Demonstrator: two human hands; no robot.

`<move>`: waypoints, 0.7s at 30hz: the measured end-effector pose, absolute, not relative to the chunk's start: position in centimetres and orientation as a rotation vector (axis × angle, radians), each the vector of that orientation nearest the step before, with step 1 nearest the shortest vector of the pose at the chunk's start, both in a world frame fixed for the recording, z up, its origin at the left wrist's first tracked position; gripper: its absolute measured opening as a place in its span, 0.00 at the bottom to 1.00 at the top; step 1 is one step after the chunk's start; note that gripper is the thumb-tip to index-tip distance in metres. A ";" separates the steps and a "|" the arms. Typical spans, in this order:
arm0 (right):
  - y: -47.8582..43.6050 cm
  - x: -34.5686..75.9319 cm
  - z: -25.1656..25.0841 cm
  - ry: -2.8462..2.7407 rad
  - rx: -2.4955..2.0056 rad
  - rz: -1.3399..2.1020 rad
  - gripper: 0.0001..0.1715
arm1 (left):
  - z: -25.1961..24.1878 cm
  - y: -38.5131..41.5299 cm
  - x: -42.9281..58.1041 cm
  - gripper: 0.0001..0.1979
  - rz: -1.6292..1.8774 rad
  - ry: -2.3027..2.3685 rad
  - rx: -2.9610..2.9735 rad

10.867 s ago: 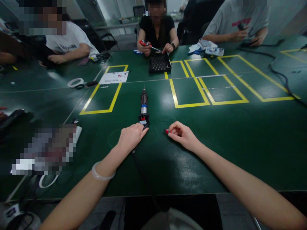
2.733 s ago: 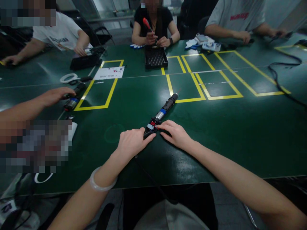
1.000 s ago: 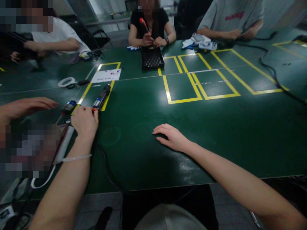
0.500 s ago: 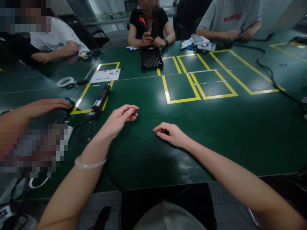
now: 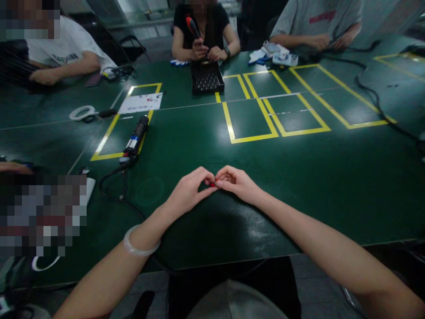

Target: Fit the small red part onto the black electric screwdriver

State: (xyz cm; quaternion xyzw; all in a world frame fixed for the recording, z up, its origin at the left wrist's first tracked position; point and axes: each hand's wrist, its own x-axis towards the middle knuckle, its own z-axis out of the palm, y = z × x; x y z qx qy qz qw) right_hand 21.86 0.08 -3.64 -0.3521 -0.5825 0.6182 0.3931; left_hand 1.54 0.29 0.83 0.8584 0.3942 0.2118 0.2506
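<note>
My left hand (image 5: 194, 188) and my right hand (image 5: 239, 184) meet at the fingertips above the near part of the green table (image 5: 179, 141). Between them is a small red and black piece (image 5: 213, 184), mostly covered by the fingers, too small to name. The left thumb and fingers are pinched on it. My right fingers are also closed on it, the thumb pressing from its side. A pale bangle (image 5: 131, 241) circles my left wrist.
An electric screwdriver (image 5: 136, 135) with a black cable lies to the left. Yellow tape outlines (image 5: 254, 140) mark the table ahead. Across it, a person handles a red and black tool (image 5: 192, 27) over a black tray (image 5: 207, 91). Other people sit left and right.
My left hand has moved right and toward me, carrying the small red piece to my right hand, which now grips it too. At the left, another person's hand has drawn back.
</note>
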 end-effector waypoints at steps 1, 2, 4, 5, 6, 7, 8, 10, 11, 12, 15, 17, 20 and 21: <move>0.0 21.9 -3.6 -1.485 -0.901 1.572 0.15 | 0.8 0.2 1.6 0.07 0.565 1.053 2.358; 0.0 21.9 -3.6 -1.491 -0.903 1.577 0.15 | 0.7 0.2 1.7 0.07 0.560 1.039 2.366; 0.0 21.9 -3.6 -1.511 -0.898 1.573 0.14 | 0.5 0.2 1.7 0.07 0.559 1.034 2.358; 0.0 22.0 -3.5 -1.523 -0.894 1.559 0.14 | 0.3 0.3 1.6 0.06 0.565 1.041 2.350; -0.1 22.0 -3.5 -1.539 -0.890 1.539 0.13 | 0.2 0.3 1.5 0.06 0.574 1.050 2.343; -0.1 22.0 -3.5 -1.557 -0.885 1.513 0.12 | 0.1 0.4 1.5 0.06 0.581 1.057 2.338; -0.2 22.0 -3.4 -1.578 -0.878 1.485 0.11 | 0.1 0.4 1.4 0.06 0.586 1.061 2.335; -0.3 22.1 -3.3 -1.627 -0.865 1.433 0.11 | 0.1 0.4 1.4 0.06 0.593 1.063 2.326; -0.3 22.1 -3.3 -1.651 -0.862 1.412 0.11 | 0.2 0.4 1.4 0.06 0.593 1.064 2.319; -0.3 22.1 -3.3 -1.670 -0.862 1.398 0.11 | 0.2 0.4 1.3 0.06 0.590 1.065 2.312; -0.4 22.3 -3.1 -1.693 -0.868 1.383 0.08 | 0.4 0.5 1.2 0.08 0.572 1.057 2.292; -0.4 22.4 -3.1 -1.686 -0.869 1.397 0.06 | 0.6 0.6 1.1 0.09 0.557 1.041 2.283; -0.3 22.6 -3.0 -1.655 -0.867 1.458 0.08 | 0.6 0.6 1.0 0.09 0.556 1.018 2.275; -0.3 22.6 -3.0 -1.636 -0.863 1.488 0.09 | 0.6 0.5 1.0 0.08 0.560 1.012 2.275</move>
